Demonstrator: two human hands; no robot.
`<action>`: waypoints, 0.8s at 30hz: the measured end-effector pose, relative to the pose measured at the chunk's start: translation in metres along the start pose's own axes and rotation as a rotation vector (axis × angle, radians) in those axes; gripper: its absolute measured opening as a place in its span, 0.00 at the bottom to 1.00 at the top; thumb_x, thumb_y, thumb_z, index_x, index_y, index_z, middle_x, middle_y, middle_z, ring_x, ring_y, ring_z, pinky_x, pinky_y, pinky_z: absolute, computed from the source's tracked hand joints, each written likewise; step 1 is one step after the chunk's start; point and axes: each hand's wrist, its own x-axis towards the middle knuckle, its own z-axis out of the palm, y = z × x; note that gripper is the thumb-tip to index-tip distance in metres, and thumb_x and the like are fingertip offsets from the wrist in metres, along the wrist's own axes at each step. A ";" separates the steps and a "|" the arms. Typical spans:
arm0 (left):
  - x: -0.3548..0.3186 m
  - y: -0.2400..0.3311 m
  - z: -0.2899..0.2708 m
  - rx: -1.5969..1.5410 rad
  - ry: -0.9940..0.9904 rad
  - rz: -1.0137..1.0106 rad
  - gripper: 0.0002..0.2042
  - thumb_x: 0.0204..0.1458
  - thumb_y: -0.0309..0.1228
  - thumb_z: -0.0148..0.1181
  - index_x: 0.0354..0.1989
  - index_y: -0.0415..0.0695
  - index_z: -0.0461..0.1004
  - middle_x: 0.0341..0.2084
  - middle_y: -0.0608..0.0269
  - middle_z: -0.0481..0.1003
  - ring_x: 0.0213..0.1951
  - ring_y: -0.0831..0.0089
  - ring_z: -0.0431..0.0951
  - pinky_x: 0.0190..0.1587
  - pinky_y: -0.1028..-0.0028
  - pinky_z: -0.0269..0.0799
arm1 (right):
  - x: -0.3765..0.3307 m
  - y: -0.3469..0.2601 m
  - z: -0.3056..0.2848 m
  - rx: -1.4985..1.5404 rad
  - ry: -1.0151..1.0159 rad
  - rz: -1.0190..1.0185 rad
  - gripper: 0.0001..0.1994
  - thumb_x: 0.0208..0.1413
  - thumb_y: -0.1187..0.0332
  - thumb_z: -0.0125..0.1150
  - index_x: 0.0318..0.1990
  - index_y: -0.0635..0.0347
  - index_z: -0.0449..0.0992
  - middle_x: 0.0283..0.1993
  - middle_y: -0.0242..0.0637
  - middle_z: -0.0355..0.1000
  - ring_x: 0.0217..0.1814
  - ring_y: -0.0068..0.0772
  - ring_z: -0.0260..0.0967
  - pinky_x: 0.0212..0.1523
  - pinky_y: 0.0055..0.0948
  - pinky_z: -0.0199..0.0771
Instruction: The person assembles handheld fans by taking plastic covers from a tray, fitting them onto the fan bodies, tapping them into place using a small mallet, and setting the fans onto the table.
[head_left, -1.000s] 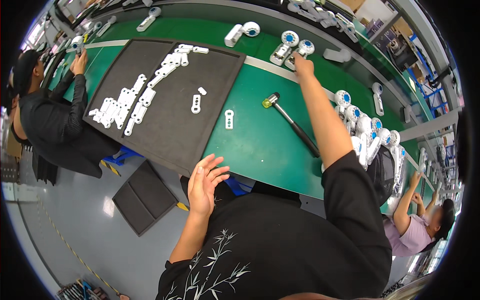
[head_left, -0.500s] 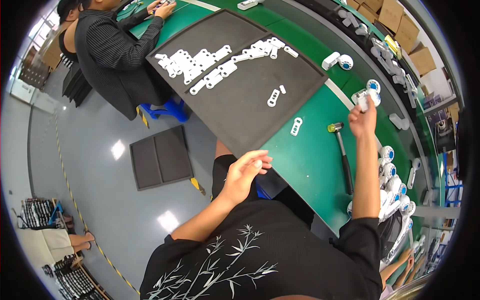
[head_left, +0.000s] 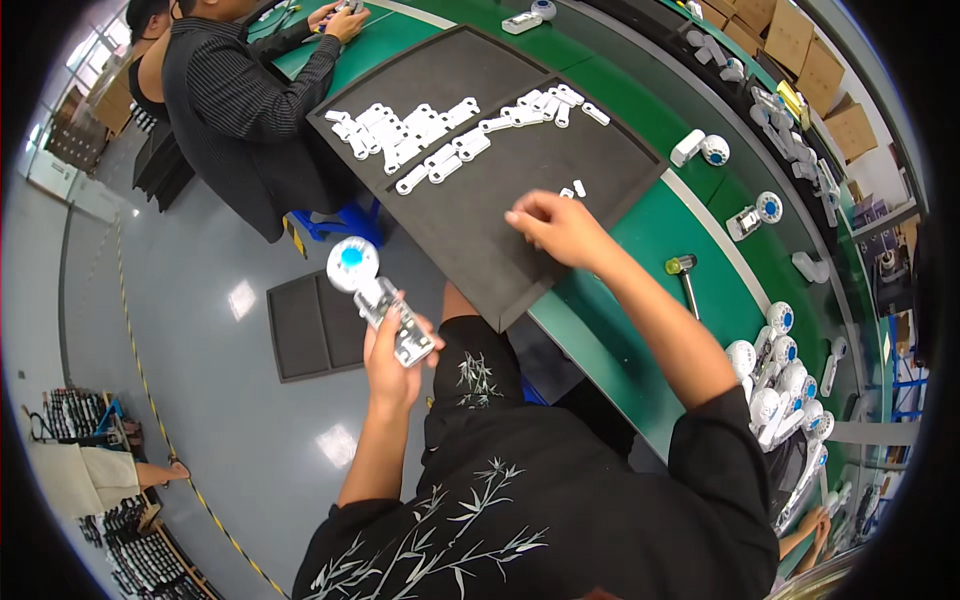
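My left hand (head_left: 392, 350) is closed around a white handheld device (head_left: 395, 320), raised over the floor beside the tray. Its round head has a blue centre, and its handle lies open with inner parts showing. Above the dark tray (head_left: 470, 240), my right hand (head_left: 562, 228) hovers with bent fingers drawn together; whether anything is between them is hidden. Just behind that hand a white cover (head_left: 567, 192) is partly covered from view, next to a small white piece (head_left: 579, 188). Several white covers (head_left: 385, 135) lie grouped at the tray's far side.
A hammer (head_left: 685, 275) lies on the green table (head_left: 640, 350) right of my forearm. Similar devices (head_left: 755, 215) rest on the green surface beyond, and several more are piled (head_left: 785, 385) at the right. A co-worker (head_left: 240, 100) sits at the far left.
The device has passed from my right hand at the far right into my left hand, which was empty and has moved left. My right hand has swung left over the tray.
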 end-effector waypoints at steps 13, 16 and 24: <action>-0.046 0.004 -0.072 0.159 0.246 0.001 0.24 0.62 0.41 0.48 0.62 0.41 0.58 0.30 0.50 0.76 0.19 0.68 0.77 0.13 0.77 0.65 | 0.129 0.005 0.031 -0.727 0.225 -0.376 0.09 0.56 0.67 0.53 0.42 0.60 0.73 0.44 0.45 0.71 0.49 0.47 0.70 0.45 0.44 0.73; -0.041 0.006 -0.071 0.125 0.207 0.001 0.24 0.62 0.40 0.48 0.63 0.41 0.57 0.30 0.49 0.76 0.20 0.68 0.77 0.15 0.76 0.66 | 0.127 0.007 0.022 -0.805 0.187 -0.481 0.09 0.56 0.68 0.53 0.41 0.61 0.72 0.43 0.45 0.71 0.49 0.48 0.69 0.44 0.45 0.73; -0.030 -0.001 -0.044 0.132 0.041 0.041 0.25 0.59 0.33 0.52 0.63 0.42 0.53 0.37 0.46 0.75 0.30 0.64 0.79 0.25 0.70 0.75 | 0.035 -0.018 -0.006 -0.253 0.236 -0.282 0.09 0.60 0.67 0.53 0.43 0.61 0.72 0.39 0.45 0.72 0.39 0.42 0.74 0.37 0.38 0.75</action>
